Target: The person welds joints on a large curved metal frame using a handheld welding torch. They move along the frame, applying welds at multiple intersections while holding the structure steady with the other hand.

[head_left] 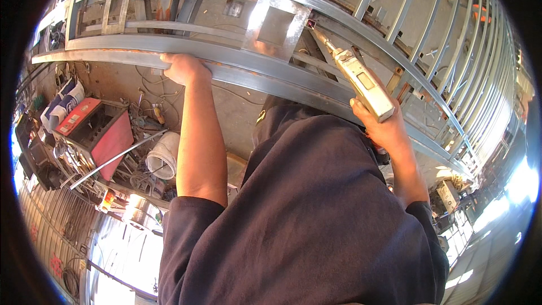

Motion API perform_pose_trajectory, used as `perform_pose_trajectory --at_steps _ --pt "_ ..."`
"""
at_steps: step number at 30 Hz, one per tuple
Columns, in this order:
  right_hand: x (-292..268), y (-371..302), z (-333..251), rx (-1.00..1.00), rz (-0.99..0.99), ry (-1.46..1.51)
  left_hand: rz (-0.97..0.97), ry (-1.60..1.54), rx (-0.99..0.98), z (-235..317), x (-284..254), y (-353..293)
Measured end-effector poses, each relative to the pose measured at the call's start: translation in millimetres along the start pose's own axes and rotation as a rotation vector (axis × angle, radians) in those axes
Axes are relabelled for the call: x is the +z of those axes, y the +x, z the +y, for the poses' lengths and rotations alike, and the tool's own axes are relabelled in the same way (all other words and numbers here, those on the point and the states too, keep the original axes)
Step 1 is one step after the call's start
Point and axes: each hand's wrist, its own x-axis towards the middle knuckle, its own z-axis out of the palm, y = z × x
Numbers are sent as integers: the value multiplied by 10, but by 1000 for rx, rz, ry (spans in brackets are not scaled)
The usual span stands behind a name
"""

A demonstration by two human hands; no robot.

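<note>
My left hand (187, 70) is closed over the near edge of a long grey metal rail (237, 68), part of a large frame of metal tubes. In my right hand (384, 121) is a boxy, pale yellowish welding gun (364, 82) with a narrow copper-coloured nozzle. The nozzle points up and left, its tip close to the edge of a shiny square metal plate (291, 42) set between the frame's rails. A small pinkish spot shows at the tip; whether the tip touches metal I cannot tell. My fingers under the gun are partly hidden.
Many upright bars (435, 17) of the frame run off to the right. To the left on the floor stand an open red-sided box (113, 152), a white bucket (164, 157) and a thin metal tube (118, 160). Cables (164, 95) lie on the concrete beneath the frame.
</note>
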Motion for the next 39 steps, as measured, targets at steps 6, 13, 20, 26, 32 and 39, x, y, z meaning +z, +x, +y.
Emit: perform_pose_trajectory --at_steps 6,13,20,26,32,39 --pt "11 -5 42 3 -6 8 15 92 2 4 -10 5" --pt "23 -22 112 -2 21 -8 57 -7 -10 19 26 -55" --pt "13 -168 276 50 56 30 5 -60 22 7 30 -39" --pt "-430 -304 400 -34 -23 172 -12 5 10 53 10 -86" --pt "-556 -439 634 -80 29 175 2 38 10 61 18 -91" --pt "-1299 -464 -158 70 -91 63 40 42 40 18 42 -62"
